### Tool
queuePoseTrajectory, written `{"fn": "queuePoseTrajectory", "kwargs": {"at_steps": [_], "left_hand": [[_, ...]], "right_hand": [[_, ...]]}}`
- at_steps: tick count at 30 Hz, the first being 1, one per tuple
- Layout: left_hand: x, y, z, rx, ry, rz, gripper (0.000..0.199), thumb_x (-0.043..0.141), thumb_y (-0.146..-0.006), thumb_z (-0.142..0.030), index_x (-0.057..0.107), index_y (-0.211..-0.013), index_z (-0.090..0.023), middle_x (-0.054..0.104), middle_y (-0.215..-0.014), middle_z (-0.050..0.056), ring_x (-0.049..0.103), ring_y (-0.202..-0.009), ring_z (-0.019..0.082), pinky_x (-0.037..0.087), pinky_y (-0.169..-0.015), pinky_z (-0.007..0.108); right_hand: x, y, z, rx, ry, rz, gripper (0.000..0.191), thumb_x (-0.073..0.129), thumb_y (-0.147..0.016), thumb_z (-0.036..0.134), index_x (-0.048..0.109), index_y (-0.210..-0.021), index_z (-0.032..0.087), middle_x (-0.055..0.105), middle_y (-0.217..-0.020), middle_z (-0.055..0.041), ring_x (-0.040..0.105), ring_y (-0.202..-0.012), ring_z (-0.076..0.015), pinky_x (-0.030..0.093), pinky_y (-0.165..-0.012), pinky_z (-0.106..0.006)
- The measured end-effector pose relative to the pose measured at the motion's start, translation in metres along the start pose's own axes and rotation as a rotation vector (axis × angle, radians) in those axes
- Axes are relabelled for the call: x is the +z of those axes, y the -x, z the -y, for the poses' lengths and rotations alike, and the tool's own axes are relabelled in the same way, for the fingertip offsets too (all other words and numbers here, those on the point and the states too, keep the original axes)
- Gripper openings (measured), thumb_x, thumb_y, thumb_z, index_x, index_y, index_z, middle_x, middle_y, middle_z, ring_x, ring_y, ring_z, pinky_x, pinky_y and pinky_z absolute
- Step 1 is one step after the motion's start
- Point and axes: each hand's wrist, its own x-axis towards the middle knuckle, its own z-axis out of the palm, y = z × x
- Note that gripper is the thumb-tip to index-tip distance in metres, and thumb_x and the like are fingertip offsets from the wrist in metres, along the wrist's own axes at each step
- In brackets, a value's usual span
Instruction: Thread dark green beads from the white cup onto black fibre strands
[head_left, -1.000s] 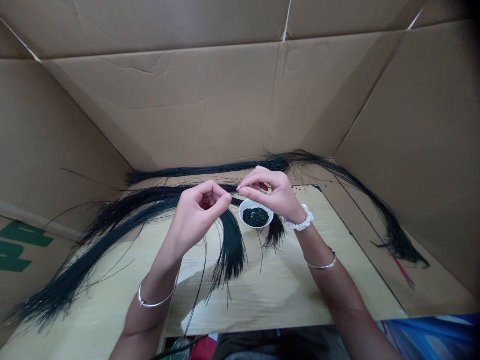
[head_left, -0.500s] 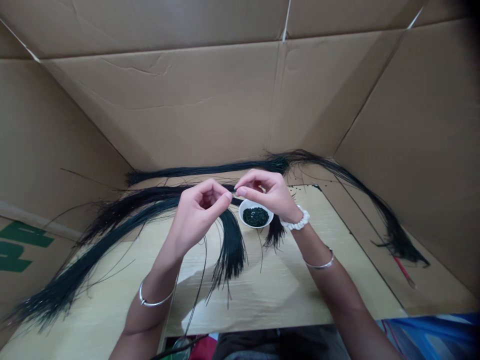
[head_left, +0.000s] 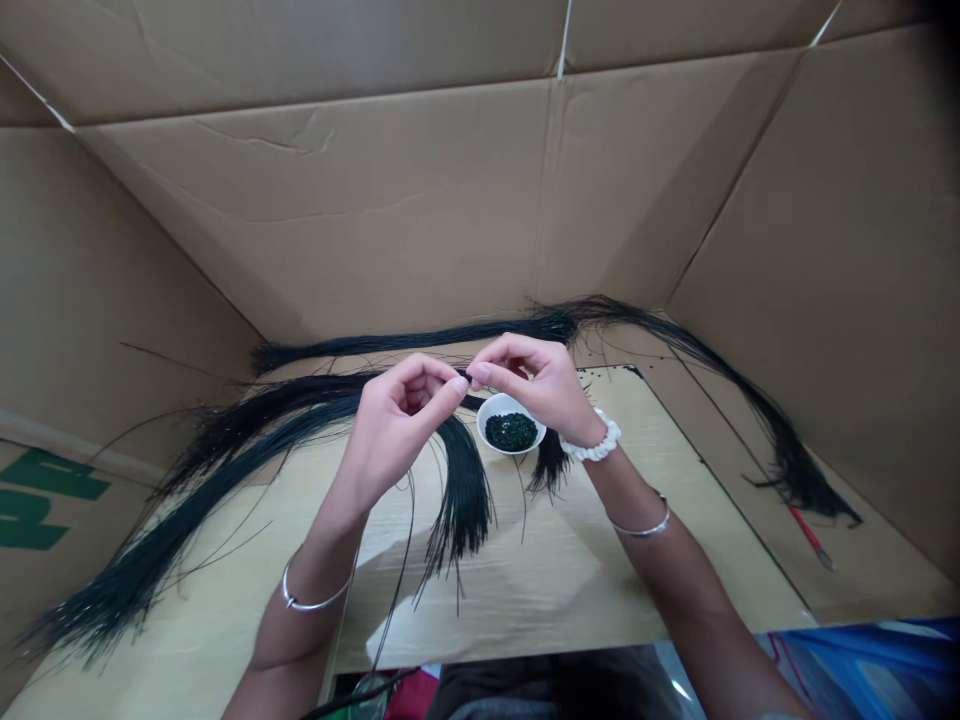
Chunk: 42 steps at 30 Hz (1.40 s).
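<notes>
My left hand (head_left: 411, 410) is closed in a pinch, thumb against forefinger, above the middle of the table. Fingertip to fingertip with it, my right hand (head_left: 529, 378) pinches too. A tiny dark thing shows where the tips meet, too small to name. Just below my right hand stands a small white bowl (head_left: 512, 450) of dark green or black bits. Behind and beneath my left hand lies a dark green bundle of thin strands (head_left: 463, 490), its cut ends curving toward me. One loose dark strand (head_left: 403, 560) hangs down below my left wrist.
More strand bundles lie along the back (head_left: 405, 340), on the left (head_left: 135, 570) and on the right (head_left: 742, 385). A red-handled tool (head_left: 808, 535) rests at the right. Cardboard walls (head_left: 405, 220) enclose the wooden table (head_left: 555, 590) on the back and sides.
My right fingertips have closed the small gap to my left fingertips and now touch or nearly touch them. The bowl and bundles have stayed put; the view has shifted slightly.
</notes>
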Motion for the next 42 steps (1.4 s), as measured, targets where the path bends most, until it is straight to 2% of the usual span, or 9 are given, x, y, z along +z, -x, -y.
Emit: {"fn": "queuePoseTrajectory", "kwargs": {"at_steps": [9, 15, 19, 22, 24, 28, 29, 33, 42], "left_hand": [[0.001, 0.001, 0.004, -0.015, 0.007, 0.024, 0.011, 0.066, -0.088, -0.024, 0.069, -0.097, -0.018, 0.064, -0.079, 0.001, 0.052, -0.06, 0.01, 0.036, -0.05, 0.02], [0.005, 0.002, 0.005, 0.008, 0.014, -0.031, 0.014, 0.071, -0.088, -0.032, 0.069, -0.088, -0.018, 0.069, -0.085, 0.002, 0.054, -0.062, 0.009, 0.038, -0.051, 0.019], [0.005, 0.001, 0.002, -0.02, 0.032, -0.055, 0.014, 0.073, -0.086, -0.031, 0.068, -0.084, -0.017, 0.068, -0.084, 0.002, 0.048, -0.057, 0.008, 0.034, -0.049, 0.02], [0.003, 0.0, 0.002, -0.048, 0.057, -0.071, 0.013, 0.074, -0.085, -0.029, 0.069, -0.083, -0.018, 0.066, -0.081, 0.001, 0.042, -0.054, 0.007, 0.03, -0.046, 0.021], [0.001, -0.001, 0.003, -0.066, 0.092, -0.082, 0.012, 0.074, -0.084, -0.029, 0.069, -0.083, -0.018, 0.065, -0.08, 0.001, 0.041, -0.054, 0.008, 0.029, -0.046, 0.022], [-0.001, -0.001, 0.008, -0.068, 0.121, -0.084, 0.011, 0.075, -0.084, -0.029, 0.07, -0.084, -0.019, 0.065, -0.078, 0.001, 0.041, -0.054, 0.008, 0.028, -0.046, 0.022], [-0.001, -0.001, 0.009, -0.063, 0.114, -0.085, 0.011, 0.074, -0.085, -0.03, 0.07, -0.083, -0.019, 0.065, -0.078, 0.001, 0.041, -0.054, 0.008, 0.029, -0.046, 0.022], [-0.001, -0.001, 0.008, -0.057, 0.087, -0.088, 0.013, 0.075, -0.084, -0.031, 0.07, -0.082, -0.019, 0.065, -0.077, 0.002, 0.044, -0.055, 0.009, 0.031, -0.046, 0.022], [-0.002, 0.0, 0.006, -0.052, 0.071, -0.077, 0.012, 0.075, -0.083, -0.029, 0.07, -0.081, -0.019, 0.064, -0.074, 0.001, 0.044, -0.055, 0.008, 0.031, -0.046, 0.021]], "right_hand": [[-0.001, 0.001, 0.001, 0.04, 0.006, -0.029, 0.03, 0.075, -0.085, 0.046, 0.074, -0.084, 0.016, 0.071, -0.072, -0.0004, 0.049, -0.057, -0.0077, 0.037, -0.053, -0.023], [0.001, 0.002, 0.003, 0.028, -0.019, -0.028, 0.023, 0.075, -0.086, 0.039, 0.074, -0.083, 0.016, 0.072, -0.074, -0.0005, 0.057, -0.062, -0.009, 0.042, -0.057, -0.023], [-0.005, 0.001, 0.007, 0.036, -0.102, -0.017, 0.026, 0.069, -0.091, 0.042, 0.074, -0.102, 0.019, 0.076, -0.087, -0.0025, 0.068, -0.081, -0.0126, 0.049, -0.07, -0.025], [-0.017, -0.001, 0.003, 0.034, 0.046, -0.067, 0.03, 0.058, -0.097, 0.045, 0.073, -0.1, 0.018, 0.075, -0.088, -0.0023, 0.065, -0.078, -0.0112, 0.047, -0.07, -0.025], [-0.025, -0.002, -0.008, 0.1, 0.318, 0.009, 0.031, 0.055, -0.099, 0.04, 0.073, -0.088, 0.017, 0.074, -0.082, -0.0018, 0.061, -0.071, -0.0107, 0.044, -0.067, -0.025], [-0.026, 0.002, -0.047, 0.395, 0.986, 0.536, 0.024, 0.053, -0.097, 0.024, 0.076, -0.096, 0.018, 0.077, -0.092, -0.0057, 0.068, -0.082, -0.0151, 0.044, -0.073, -0.026], [-0.022, 0.004, -0.058, 0.443, 1.031, 0.582, 0.024, 0.054, -0.096, 0.02, 0.077, -0.097, 0.016, 0.078, -0.096, -0.0096, 0.07, -0.086, -0.0172, 0.045, -0.075, -0.026], [-0.003, 0.013, -0.092, 0.56, 1.138, 0.664, 0.019, 0.06, -0.092, 0.015, 0.076, -0.1, 0.008, 0.076, -0.105, -0.0201, 0.072, -0.097, -0.0256, 0.051, -0.081, -0.032], [0.001, 0.019, -0.113, 0.6, 1.212, 0.73, 0.026, 0.06, -0.099, 0.032, 0.069, -0.11, 0.012, 0.072, -0.116, -0.0114, 0.069, -0.108, -0.0221, 0.056, -0.095, -0.043]]}}
